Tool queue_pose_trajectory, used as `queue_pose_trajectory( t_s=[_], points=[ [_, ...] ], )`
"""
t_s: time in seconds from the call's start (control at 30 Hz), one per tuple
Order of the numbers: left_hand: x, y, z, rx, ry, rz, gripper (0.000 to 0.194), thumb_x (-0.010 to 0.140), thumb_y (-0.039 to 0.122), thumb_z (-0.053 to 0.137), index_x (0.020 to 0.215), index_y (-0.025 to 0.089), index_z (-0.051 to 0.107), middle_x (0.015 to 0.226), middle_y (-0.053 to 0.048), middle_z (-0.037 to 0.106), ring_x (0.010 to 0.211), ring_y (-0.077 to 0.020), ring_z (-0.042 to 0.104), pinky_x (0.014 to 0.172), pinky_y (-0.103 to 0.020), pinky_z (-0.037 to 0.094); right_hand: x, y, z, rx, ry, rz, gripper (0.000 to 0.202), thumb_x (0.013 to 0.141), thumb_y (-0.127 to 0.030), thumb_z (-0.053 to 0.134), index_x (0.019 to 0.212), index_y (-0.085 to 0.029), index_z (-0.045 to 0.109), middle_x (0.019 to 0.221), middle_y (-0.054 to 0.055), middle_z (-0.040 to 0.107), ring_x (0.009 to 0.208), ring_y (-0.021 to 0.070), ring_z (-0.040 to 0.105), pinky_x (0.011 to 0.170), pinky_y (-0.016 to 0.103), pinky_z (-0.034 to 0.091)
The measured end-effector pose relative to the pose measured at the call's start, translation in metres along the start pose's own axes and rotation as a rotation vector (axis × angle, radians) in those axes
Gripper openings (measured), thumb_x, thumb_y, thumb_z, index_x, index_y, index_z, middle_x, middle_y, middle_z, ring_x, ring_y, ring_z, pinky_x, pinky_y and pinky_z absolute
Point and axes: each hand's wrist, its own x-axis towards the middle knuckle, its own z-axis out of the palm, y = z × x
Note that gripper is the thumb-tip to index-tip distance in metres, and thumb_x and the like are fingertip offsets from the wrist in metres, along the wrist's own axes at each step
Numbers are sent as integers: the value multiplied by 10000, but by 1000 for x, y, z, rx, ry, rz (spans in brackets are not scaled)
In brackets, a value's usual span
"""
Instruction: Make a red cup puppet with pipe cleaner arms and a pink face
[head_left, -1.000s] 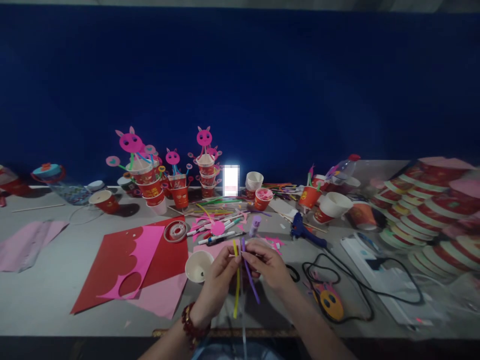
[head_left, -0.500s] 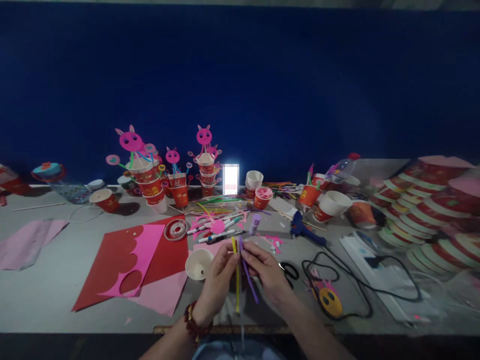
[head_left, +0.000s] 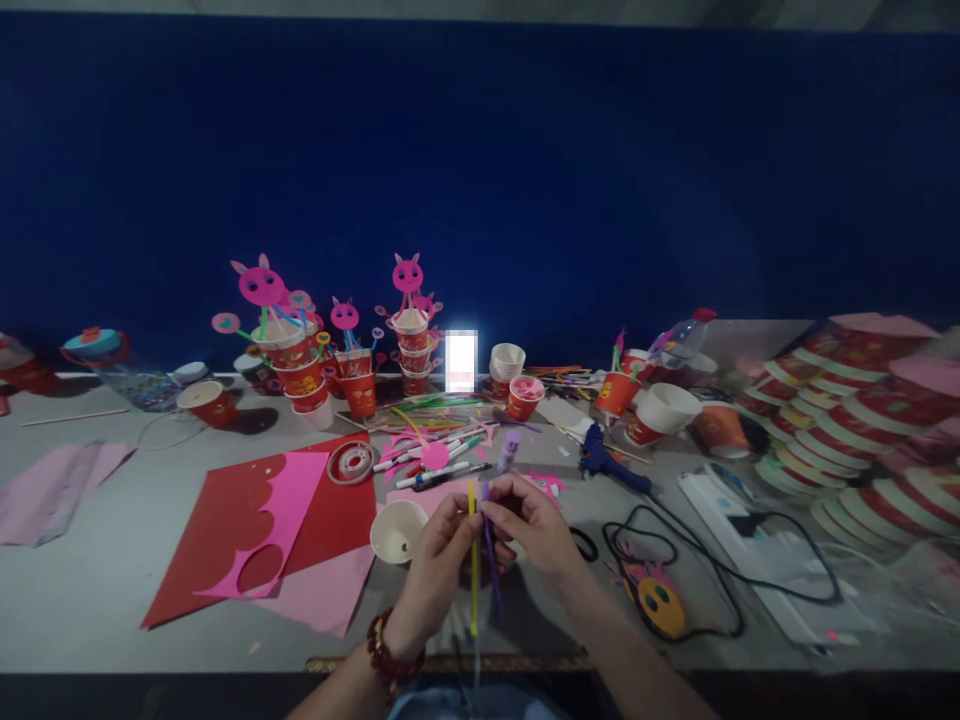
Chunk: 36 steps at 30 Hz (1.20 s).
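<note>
My left hand (head_left: 444, 545), with a beaded bracelet at its wrist, pinches a yellow pipe cleaner (head_left: 473, 590) that hangs roughly upright near the table's front edge. Close beside it, my right hand (head_left: 531, 525) is closed on a purple pipe cleaner (head_left: 493, 570), gripped near its top with the lower end hanging free. The fingertips of both hands nearly meet. A white-lined paper cup (head_left: 397, 532) is just left of my left hand. Behind the hands lie marker pens (head_left: 442, 472) and a purple glue stick (head_left: 509, 450).
Red and pink paper sheets (head_left: 217, 530) lie at the left. Decorated cup figures (head_left: 300, 375) stand at the back. A blue glue gun (head_left: 611, 462), its black cable, a white power strip (head_left: 765, 570) and stacked cups (head_left: 862, 400) are on the right. Black scissors (head_left: 583, 544) lie partly hidden.
The purple pipe cleaner has swung to hang more upright, nearer the yellow one. My right hand has shifted slightly and covers more of the scissors.
</note>
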Motion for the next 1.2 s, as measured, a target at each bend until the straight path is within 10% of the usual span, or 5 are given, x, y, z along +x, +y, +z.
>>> queue_pose_trajectory(
  t_s=[0.77,1.2],
  points=[
    [0,-3,3,32,-3,120,267,871,424,722,903,194,591,803,2,703,576,-117,676,499,-199,474,-4,6,8,-20,79,-73,320,770,-458,809,817,-207,616,618,-81,502,388,66,458,321,186,439],
    [-3,-3,-5,-141,-13,-125,343,801,432,791,973,157,680,837,-76,768,723,-213,753,619,-272,580,-1,-6,-2,-135,143,-70,340,726,-440,843,670,-180,631,656,-41,513,519,87,465,416,191,385]
  ],
)
